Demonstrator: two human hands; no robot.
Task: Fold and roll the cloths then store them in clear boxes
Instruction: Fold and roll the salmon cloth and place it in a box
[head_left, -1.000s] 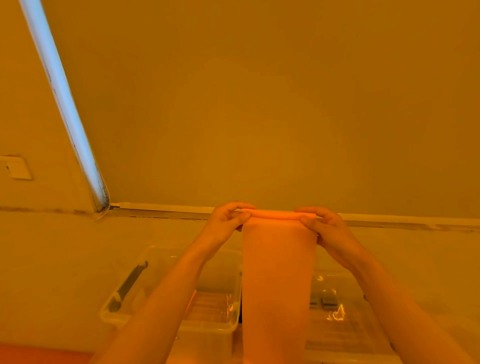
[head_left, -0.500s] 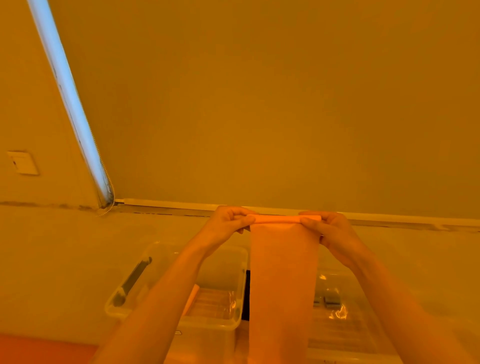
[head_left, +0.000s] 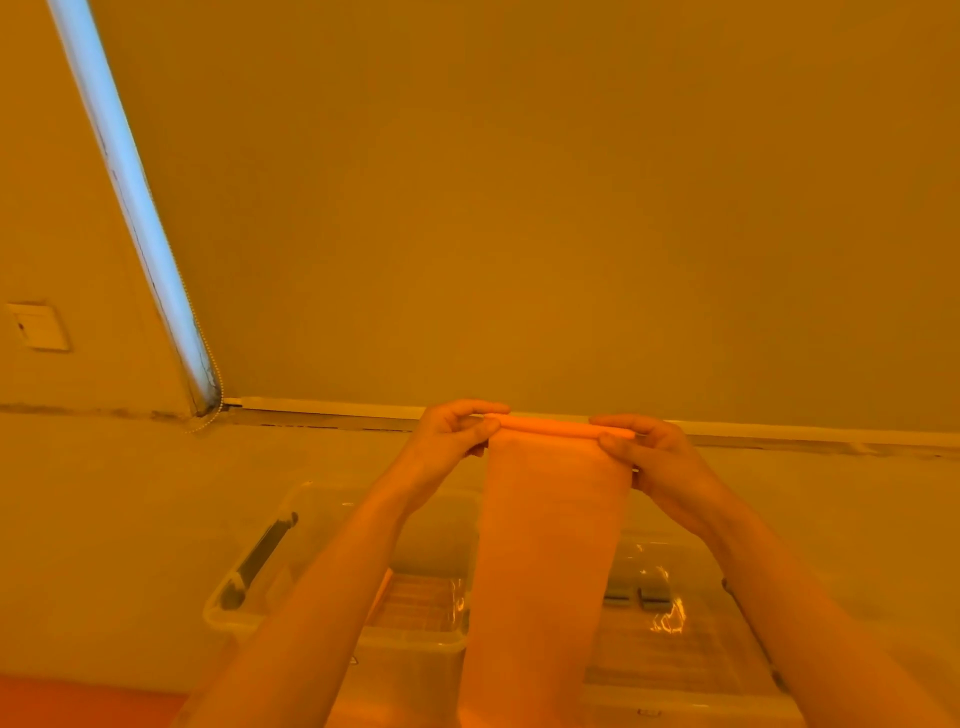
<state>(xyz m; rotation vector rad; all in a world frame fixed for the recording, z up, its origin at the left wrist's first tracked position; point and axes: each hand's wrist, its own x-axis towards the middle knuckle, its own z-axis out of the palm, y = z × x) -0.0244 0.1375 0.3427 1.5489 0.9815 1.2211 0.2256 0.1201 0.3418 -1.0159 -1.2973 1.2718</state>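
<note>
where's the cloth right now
In the head view the cloth hangs centre frame, its rolled top edge pinched between left hand and right hand.

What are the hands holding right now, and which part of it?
Both the left hand and right hand pinch the cloth at the ends of its rolled top edge.

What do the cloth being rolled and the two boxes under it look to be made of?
Cloth: thin, soft matte fabric, likely; it hangs limp and rolls tightly at the top. Left box and right box: clear, glossy hard plastic; see-through walls with bright glints.
</note>
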